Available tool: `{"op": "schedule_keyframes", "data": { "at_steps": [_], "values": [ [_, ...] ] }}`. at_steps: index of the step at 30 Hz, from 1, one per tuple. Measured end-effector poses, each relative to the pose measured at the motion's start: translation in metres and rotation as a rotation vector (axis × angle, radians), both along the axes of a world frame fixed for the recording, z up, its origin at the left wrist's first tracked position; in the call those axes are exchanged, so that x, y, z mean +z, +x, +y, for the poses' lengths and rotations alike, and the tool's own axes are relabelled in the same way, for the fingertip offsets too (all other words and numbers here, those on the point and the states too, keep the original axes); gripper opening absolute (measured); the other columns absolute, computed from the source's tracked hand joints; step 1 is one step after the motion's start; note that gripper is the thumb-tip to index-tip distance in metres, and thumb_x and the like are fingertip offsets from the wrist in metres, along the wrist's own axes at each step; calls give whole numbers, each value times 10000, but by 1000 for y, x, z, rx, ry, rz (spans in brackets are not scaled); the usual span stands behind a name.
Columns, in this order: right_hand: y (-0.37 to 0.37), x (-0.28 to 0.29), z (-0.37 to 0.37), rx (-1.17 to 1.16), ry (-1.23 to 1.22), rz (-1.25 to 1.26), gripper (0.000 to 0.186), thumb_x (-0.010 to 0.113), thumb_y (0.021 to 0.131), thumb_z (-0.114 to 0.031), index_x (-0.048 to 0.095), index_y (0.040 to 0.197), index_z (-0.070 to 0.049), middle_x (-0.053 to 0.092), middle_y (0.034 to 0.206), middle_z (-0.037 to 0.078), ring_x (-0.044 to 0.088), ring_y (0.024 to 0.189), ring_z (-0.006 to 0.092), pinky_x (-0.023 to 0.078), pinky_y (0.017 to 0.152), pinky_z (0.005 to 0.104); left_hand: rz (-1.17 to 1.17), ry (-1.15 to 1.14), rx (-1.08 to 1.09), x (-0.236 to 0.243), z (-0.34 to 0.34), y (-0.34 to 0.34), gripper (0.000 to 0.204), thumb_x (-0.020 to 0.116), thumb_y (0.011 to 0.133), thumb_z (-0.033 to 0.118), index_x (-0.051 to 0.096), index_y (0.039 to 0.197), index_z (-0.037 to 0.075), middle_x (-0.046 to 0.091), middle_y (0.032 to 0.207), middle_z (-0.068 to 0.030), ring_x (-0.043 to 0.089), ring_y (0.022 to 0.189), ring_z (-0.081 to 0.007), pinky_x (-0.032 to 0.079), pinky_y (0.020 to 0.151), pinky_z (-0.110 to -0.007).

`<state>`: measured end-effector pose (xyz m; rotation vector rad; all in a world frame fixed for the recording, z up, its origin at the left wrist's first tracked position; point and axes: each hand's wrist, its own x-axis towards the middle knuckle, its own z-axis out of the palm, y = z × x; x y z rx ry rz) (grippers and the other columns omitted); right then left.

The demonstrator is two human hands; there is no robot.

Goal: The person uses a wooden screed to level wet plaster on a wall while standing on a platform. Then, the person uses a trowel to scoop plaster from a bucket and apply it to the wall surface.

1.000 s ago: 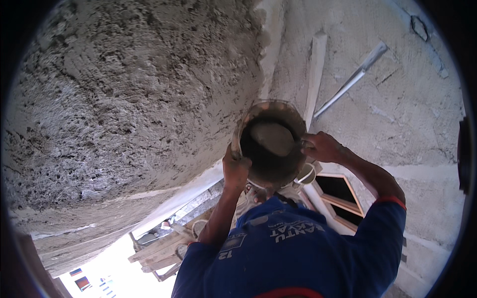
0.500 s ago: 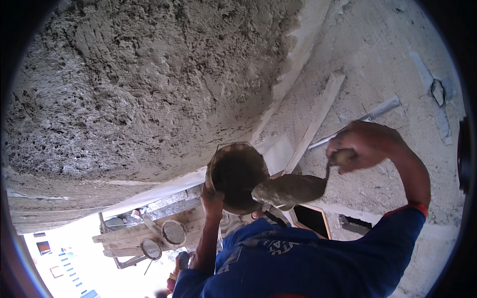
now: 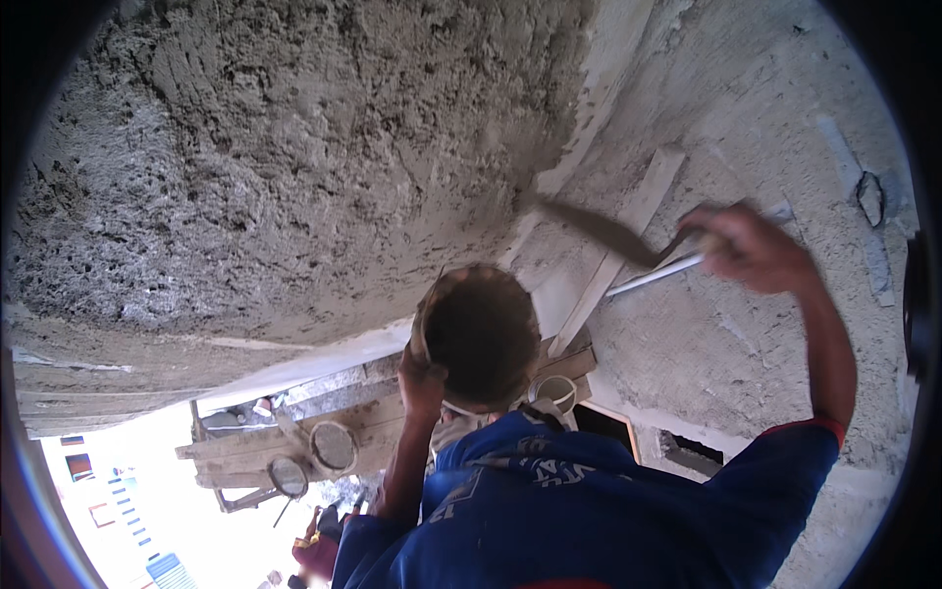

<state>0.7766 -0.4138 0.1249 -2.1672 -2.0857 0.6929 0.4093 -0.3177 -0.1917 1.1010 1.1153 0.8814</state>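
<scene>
My left hand [image 3: 422, 386] is wrapped round the left side of a round bucket [image 3: 479, 279], whose dark, mortar-smeared inside faces up. My right hand [image 3: 754, 251] grips the handle of a trowel [image 3: 606, 234], slightly blurred by motion. Its blade points left, and the tip is at or close to the edge of a rough, wet-looking mortar surface [image 3: 334, 167]. Whether the tip touches that surface I cannot tell. How much mortar lies in the bucket is too dark to see.
A wooden board [image 3: 628, 240] and a pale metal bar [image 3: 653, 277] lean on the right wall. Below are scaffold planks [image 3: 240, 454] with two mortar-filled round containers, the larger [image 3: 334, 447] and the smaller [image 3: 287, 477]. A pale bucket [image 3: 556, 393] stands nearby. Another person [image 3: 319, 550] is lower left.
The trowel has swung up from beside the bucket to the mortar edge, and the mortar heaped on its blade no longer shows. My right hand rose slightly rightward; the bucket stays in my left.
</scene>
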Motion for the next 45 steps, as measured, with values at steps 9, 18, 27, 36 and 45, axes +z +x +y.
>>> {"op": "schedule_keyframes", "data": {
  "at_steps": [9, 18, 27, 36, 45],
  "values": [
    [-70, -167, 23, 257, -37, -596, 78, 555, 745, -82, 633, 756, -84, 634, 734, 97, 646, 759, 225, 493, 627, 343, 329, 212, -266, 83, 9, 54, 488, 506, 650, 37, 527, 1134, -22, 537, 665, -64, 497, 592, -107, 428, 539, -266],
    [-50, -218, -4, 106, -153, -166, 140, 591, 719, -134, 640, 811, -42, 630, 750, 177, 642, 758, 334, 516, 682, 444, 517, 434, -370, 103, 5, 86, 637, 563, 676, 52, 466, 1290, 189, 597, 689, -163, 613, 635, -330, 477, 604, -416],
    [-85, -315, -28, -52, 198, 350, 419, 614, 764, -236, 554, 1152, -91, 634, 812, 203, 619, 798, 391, 511, 734, 464, 507, 327, -359, 90, 8, 87, 585, 576, 672, 74, 494, 1250, 103, 628, 773, -202, 641, 730, -345, 492, 653, -424],
    [-53, -224, -4, -93, 59, 87, 387, 620, 769, -265, 561, 1103, -78, 637, 814, 205, 626, 759, 372, 503, 689, 458, 153, 148, -140, 84, 12, 66, 486, 544, 685, 32, 478, 1158, -60, 498, 675, -12, 457, 601, -77, 409, 544, -230],
    [-22, -109, 26, 99, 186, 216, 401, 682, 733, -208, 562, 1083, -54, 633, 786, 202, 620, 759, 384, 502, 692, 438, -12, 20, 0, 88, 5, 43, 455, 544, 646, 6, 526, 1098, -34, 591, 835, -48, 527, 683, -122, 458, 610, -259]
  ]
}}
